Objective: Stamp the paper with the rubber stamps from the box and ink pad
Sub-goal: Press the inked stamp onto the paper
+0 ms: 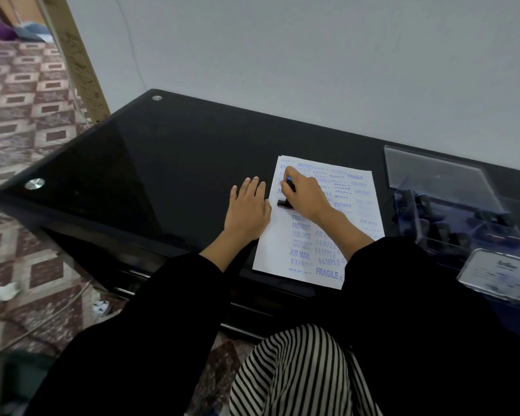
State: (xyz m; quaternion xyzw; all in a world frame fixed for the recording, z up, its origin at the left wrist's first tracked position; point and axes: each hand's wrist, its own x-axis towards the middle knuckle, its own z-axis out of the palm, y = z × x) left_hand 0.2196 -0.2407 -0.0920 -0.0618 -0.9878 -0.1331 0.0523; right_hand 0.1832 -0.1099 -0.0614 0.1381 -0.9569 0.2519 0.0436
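Note:
A white paper (275, 247) covered with blue stamped words lies on the black glass table (162, 157). My right hand (306, 193) grips a black rubber stamp (286, 202) with a blue top, its base down on the sheet's left side. My left hand (248, 208) lies flat with straight fingers on the table, touching the paper's left edge. A clear plastic box (451, 217) with its lid raised holds several dark stamps to the right. The ink pad (499, 274), closed under a lid with a white label, sits in front of the box.
The table's left half is bare glass with two metal studs (34, 184). A wall stands close behind the table. Patterned floor lies to the left, with small white items near the table's foot. My black sleeves and striped lap fill the foreground.

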